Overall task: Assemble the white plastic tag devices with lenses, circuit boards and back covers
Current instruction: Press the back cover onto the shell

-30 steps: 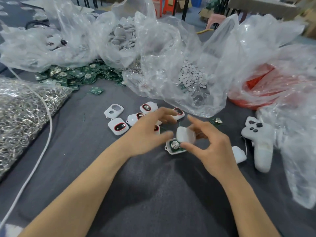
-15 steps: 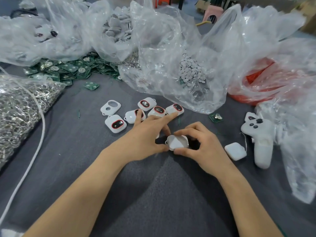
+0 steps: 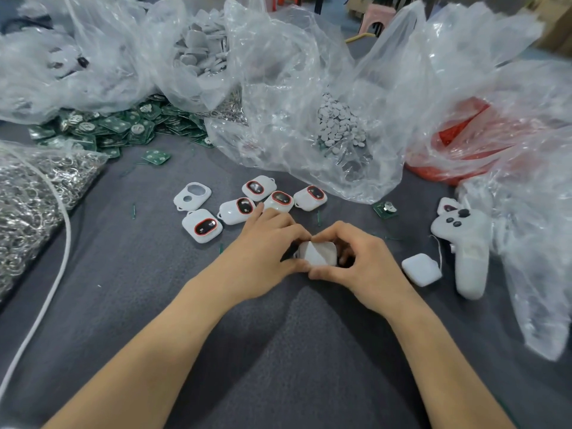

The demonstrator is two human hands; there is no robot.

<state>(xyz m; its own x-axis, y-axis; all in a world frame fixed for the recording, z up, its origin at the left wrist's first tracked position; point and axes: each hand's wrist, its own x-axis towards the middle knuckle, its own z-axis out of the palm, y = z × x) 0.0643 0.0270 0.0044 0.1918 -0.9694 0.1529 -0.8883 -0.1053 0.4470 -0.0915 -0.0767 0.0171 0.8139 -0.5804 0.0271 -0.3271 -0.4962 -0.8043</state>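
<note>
Gripping the white tag device with left hand and right hand, both curled round it, low on the tabletop near the lensed tags; might close crooked if squeezed unevenly

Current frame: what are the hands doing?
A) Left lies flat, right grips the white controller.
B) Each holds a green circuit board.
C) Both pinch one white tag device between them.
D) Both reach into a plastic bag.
C: the left hand and right hand both pinch the same white tag device; the white controller lies untouched to the right.
</note>
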